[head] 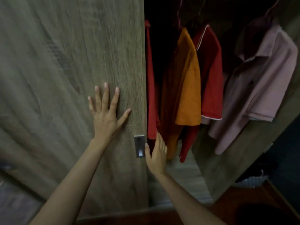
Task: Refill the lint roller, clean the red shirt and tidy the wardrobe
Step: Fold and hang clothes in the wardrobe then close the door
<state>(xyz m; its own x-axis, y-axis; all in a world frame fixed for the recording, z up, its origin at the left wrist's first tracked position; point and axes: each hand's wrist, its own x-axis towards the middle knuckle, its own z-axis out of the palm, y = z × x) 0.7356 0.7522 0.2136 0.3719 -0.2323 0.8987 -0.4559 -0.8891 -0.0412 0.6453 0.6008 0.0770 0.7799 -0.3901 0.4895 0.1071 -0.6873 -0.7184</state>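
The left hand point(105, 114) lies spread flat on the wardrobe door point(68, 78), gripping nothing. The right hand point(156, 153), open and empty, touches the door's edge at five o'clock, beside the red shirt point(151, 95).

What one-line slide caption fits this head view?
Left hand flat on the wardrobe door, right hand at its edge beside hanging shirts.

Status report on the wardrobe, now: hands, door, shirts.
Left hand flat on sliding door, fingers spread. Right hand open at door edge by handle. Red shirts hanging inside. Nothing blocking.

Wardrobe door point(73, 62) left; hanging shirts point(188, 78) seemingly crowding the opening.
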